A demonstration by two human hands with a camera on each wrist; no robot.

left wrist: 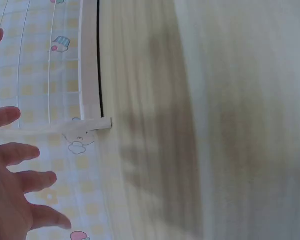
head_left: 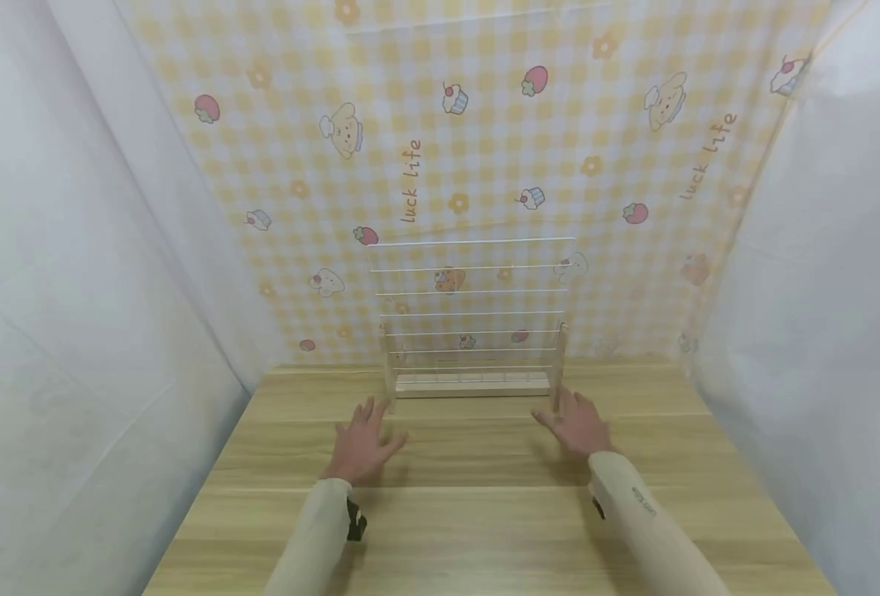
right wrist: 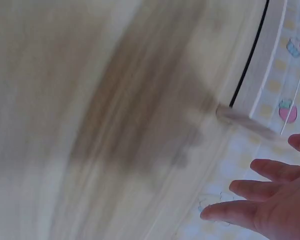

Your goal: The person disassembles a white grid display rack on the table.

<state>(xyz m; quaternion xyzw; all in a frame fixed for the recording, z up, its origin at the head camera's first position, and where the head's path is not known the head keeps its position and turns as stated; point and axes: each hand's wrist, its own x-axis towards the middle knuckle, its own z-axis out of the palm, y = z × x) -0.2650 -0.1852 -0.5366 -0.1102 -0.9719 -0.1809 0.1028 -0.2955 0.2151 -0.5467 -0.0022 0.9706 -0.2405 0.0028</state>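
Observation:
A small rack with pale wooden side posts, a wooden bottom bar and several thin white horizontal wires stands upright at the back of the table. My left hand is spread just in front of its left post, with nothing in it. On the other side my right hand reaches toward the right post, fingers spread, its fingertips overlapping the post's foot in the head view. In the left wrist view the left post's end shows beyond the fingers. The right post appears past the fingertips in the right wrist view.
The wood-grain table runs back to a yellow checked cloth printed with strawberries and cupcakes. White sheets hang at the left and right. Both forearms wear cream sleeves with dark bands at the wrists.

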